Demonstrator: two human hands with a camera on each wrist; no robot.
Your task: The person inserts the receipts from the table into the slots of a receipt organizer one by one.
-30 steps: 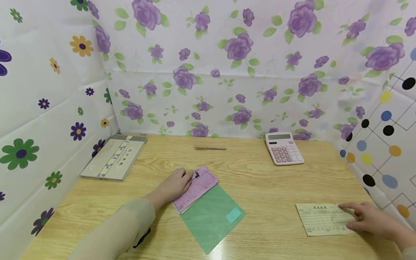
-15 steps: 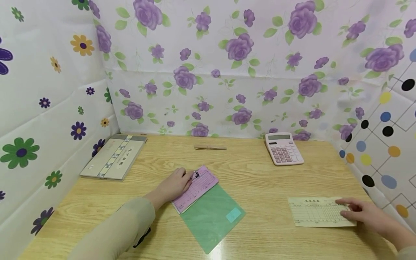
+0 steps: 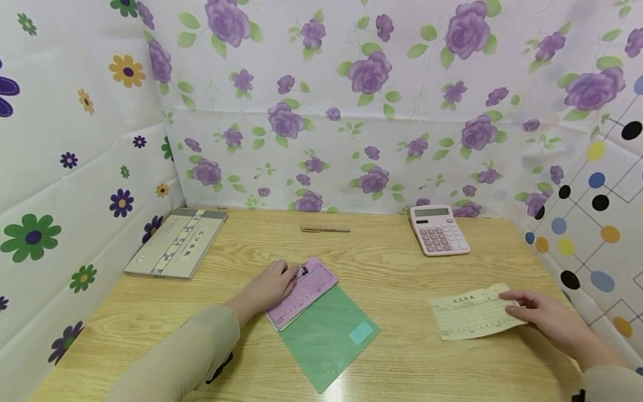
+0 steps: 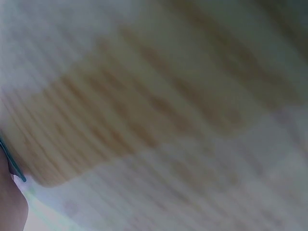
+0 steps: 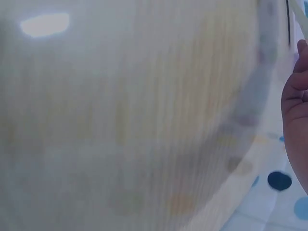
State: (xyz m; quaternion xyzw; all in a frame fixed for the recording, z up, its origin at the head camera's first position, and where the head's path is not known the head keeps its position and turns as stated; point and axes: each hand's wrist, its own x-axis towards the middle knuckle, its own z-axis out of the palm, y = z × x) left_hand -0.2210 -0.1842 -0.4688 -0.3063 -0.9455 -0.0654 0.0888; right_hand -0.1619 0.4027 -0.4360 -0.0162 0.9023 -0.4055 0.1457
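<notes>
Left of the middle of the table, my left hand [image 3: 273,286] holds a stack of pink grid-printed slips [image 3: 306,293] at its upper-left edge. A black clip [image 3: 303,271] sits by its fingertips. Under the slips lies a green folder [image 3: 326,335] with a light-blue label [image 3: 360,333]. My right hand [image 3: 550,321] pinches the right end of a pale yellow printed slip [image 3: 474,314] between thumb and fingers, and that slip bends a little. Parts of the left fingers are hidden. In the right wrist view, the right hand [image 5: 296,106] shows only at the edge.
On the wooden table [image 3: 402,290], a beige book [image 3: 177,243] with a patterned band lies at the back left. A tan pen [image 3: 325,228] is at the back, and a pink calculator [image 3: 439,230] lies farther right. Patterned cloth walls [image 3: 346,156] stand around the table.
My right hand has moved left and slightly away from me, bringing the yellow slip nearer the green folder. The left hand, pink slips and folder have not visibly moved.
</notes>
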